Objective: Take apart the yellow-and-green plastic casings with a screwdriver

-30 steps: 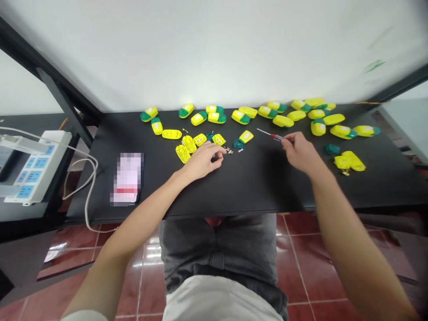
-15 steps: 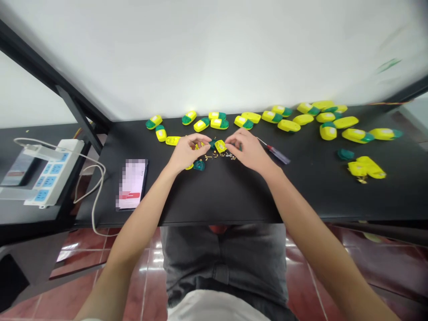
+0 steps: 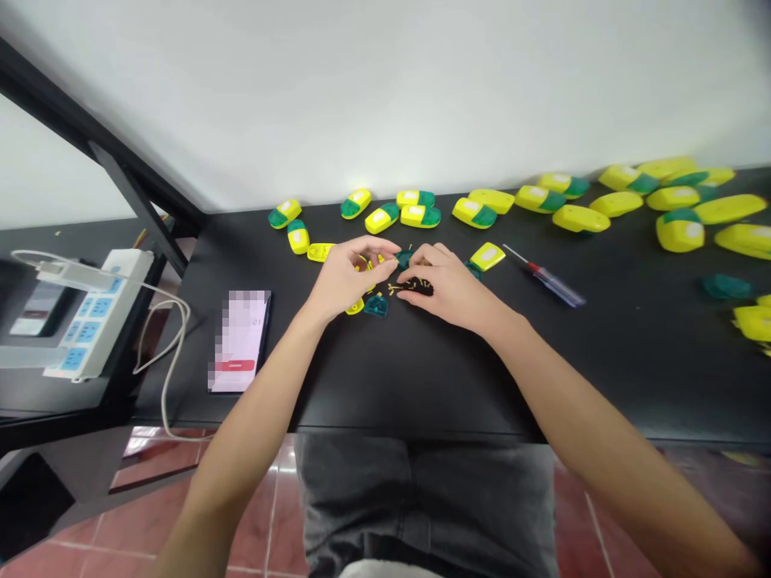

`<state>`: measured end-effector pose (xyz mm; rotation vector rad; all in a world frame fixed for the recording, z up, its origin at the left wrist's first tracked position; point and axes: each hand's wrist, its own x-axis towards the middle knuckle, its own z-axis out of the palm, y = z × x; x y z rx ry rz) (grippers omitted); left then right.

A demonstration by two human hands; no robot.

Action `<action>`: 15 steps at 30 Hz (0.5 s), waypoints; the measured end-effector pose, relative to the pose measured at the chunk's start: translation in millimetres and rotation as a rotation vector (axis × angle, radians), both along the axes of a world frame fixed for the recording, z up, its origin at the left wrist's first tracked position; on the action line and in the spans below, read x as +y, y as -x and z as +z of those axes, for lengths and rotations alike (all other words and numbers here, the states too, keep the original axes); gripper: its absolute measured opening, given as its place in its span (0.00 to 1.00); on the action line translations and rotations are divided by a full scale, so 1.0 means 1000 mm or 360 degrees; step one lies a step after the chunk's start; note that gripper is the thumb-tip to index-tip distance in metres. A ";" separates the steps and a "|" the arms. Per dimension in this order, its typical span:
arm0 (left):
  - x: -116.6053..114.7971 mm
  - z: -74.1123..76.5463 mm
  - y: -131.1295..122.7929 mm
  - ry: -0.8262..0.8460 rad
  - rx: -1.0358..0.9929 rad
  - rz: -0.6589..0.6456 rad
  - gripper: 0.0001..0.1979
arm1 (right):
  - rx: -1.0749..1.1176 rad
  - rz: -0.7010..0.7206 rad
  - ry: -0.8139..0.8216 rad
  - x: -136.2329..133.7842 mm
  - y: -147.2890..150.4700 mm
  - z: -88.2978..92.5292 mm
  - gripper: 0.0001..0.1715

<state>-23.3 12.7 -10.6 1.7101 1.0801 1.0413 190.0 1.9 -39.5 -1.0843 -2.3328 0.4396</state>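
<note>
Phone, screen mostly pixelated, digits too small; open yellow shell; left hand, thumb near fingertips, pinch unclear; green cap and brass-coloured bits between hands; right hand curled over bits, grip hidden; screwdriver loose; closed yellow-green units behind, white labels unreadable; judged partway, some apart, many whole.

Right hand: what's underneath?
Small gold-coloured parts show on the black table by the open side of the curled right hand. Anything under its palm is covered; can't tell if more parts are there.
</note>
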 end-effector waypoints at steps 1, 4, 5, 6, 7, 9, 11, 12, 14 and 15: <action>0.000 -0.001 0.000 -0.0001 0.0003 0.0000 0.09 | -0.0013 -0.0005 -0.0002 0.000 0.001 -0.001 0.06; 0.000 -0.003 -0.001 -0.0016 0.0007 -0.0009 0.09 | -0.0035 -0.0013 -0.0004 0.000 0.002 -0.002 0.06; 0.000 -0.003 -0.001 -0.0022 0.0007 -0.0012 0.09 | -0.0038 -0.0016 -0.0001 0.000 0.002 -0.002 0.06; 0.000 -0.003 -0.001 -0.0025 0.0008 -0.0013 0.09 | -0.0039 -0.0019 0.0005 0.000 0.002 -0.002 0.06; 0.000 -0.003 -0.001 -0.0025 0.0012 -0.0013 0.09 | -0.0040 -0.0020 0.0015 -0.001 0.001 -0.002 0.06; 0.000 -0.002 -0.001 -0.0023 0.0029 -0.0009 0.09 | -0.0042 -0.0024 0.0038 -0.002 0.001 -0.001 0.06; -0.001 -0.002 -0.001 -0.0021 0.0049 -0.0007 0.08 | -0.0047 -0.0026 0.0055 -0.004 0.001 0.001 0.05; -0.001 -0.001 -0.001 -0.0020 0.0053 -0.0008 0.08 | -0.0050 -0.0025 0.0061 -0.005 0.001 0.001 0.05; -0.001 -0.001 -0.001 -0.0011 0.0051 -0.0009 0.08 | -0.0055 -0.0020 0.0069 -0.006 0.000 0.001 0.04; -0.002 -0.001 -0.002 -0.0005 0.0047 -0.0011 0.07 | -0.0057 -0.0018 0.0072 -0.006 -0.001 0.001 0.04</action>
